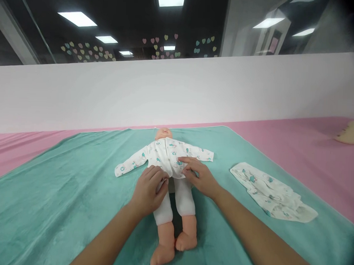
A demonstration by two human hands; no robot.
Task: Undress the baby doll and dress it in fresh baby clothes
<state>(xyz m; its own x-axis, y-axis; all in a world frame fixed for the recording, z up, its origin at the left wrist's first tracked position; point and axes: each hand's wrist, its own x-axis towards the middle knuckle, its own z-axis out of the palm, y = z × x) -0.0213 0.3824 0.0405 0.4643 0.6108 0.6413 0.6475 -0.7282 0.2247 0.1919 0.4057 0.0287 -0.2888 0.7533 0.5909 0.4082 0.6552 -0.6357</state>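
Observation:
A baby doll (163,241) lies on its back, head at the far end and bare feet toward me. It wears a white printed baby shirt (166,153) with sleeves spread out, and plain white fabric covers its legs. My left hand (151,188) is closed, its curled fingers at the shirt's lower hem on the left side. On the right, my right hand (202,178) rests over the hem, thumb and forefinger pinched at the cloth while other fingers lie stretched on the shirt. The exact grip of the left fingertips is partly hidden.
Crumpled white printed baby clothing (275,195) lies to the right on the green blanket (74,198). Pink bedding (282,137) shows around it. Behind stands a white low wall (137,95) under dark glass. A beige object (351,132) sits at the far right.

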